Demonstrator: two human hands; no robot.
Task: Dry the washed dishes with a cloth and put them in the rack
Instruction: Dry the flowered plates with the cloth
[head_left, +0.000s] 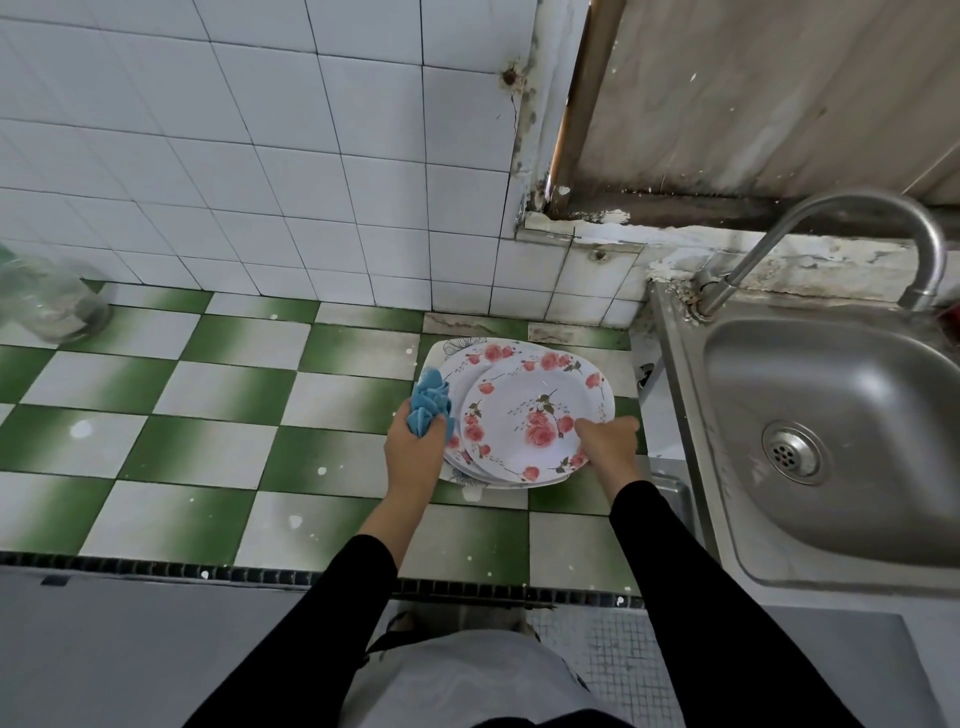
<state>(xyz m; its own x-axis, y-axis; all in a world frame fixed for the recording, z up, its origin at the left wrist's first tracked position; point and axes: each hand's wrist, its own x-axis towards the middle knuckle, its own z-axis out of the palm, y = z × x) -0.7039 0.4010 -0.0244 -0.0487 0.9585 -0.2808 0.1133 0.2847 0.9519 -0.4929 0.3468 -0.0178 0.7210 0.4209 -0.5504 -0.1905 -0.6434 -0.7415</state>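
Note:
A stack of white plates with pink rose prints (498, 374) sits on the green-and-white tiled counter beside the sink. The top plate (524, 415) lies slightly off-centre on the stack. My right hand (610, 441) pinches its near right rim, thumb on the upper face. My left hand (415, 447) grips a bunched blue cloth (428, 400) at the left edge of the stack, and the cloth touches the plates there. No rack is in view.
A steel sink (831, 441) with a curved tap (852, 223) lies to the right of the plates. A clear glass jar (47, 301) stands at the far left against the white tiled wall. The counter's front edge runs below my forearms.

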